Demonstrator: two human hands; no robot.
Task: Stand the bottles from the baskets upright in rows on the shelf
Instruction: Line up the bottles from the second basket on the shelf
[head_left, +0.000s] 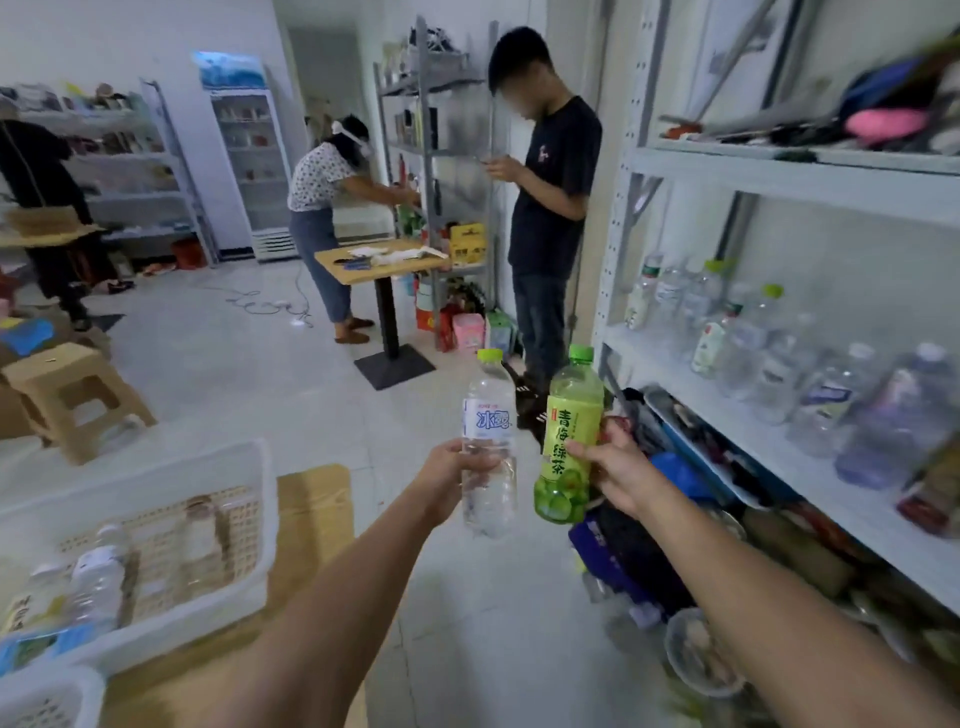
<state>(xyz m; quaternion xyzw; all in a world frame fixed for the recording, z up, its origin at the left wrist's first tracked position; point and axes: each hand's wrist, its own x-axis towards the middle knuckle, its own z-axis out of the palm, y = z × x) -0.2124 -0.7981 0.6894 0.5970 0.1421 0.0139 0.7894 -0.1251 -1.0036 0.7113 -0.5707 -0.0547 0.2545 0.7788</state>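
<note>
Left grip (448, 480) wraps the clear water bottle (489, 431); right grip (619, 474) wraps the green tea bottle (572, 410). Both are mid-air, long axes near vertical, caps toward 12 o'clock. The shelf (727, 415) is at 3 o'clock.

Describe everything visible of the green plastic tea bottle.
The green plastic tea bottle has a bright green screw cap and a yellow-green label with dark vertical characters and lime slices near the base. Capped, it is held nearly upright in mid-air, left of the white metal shelf. The right hand grips its middle.
</note>
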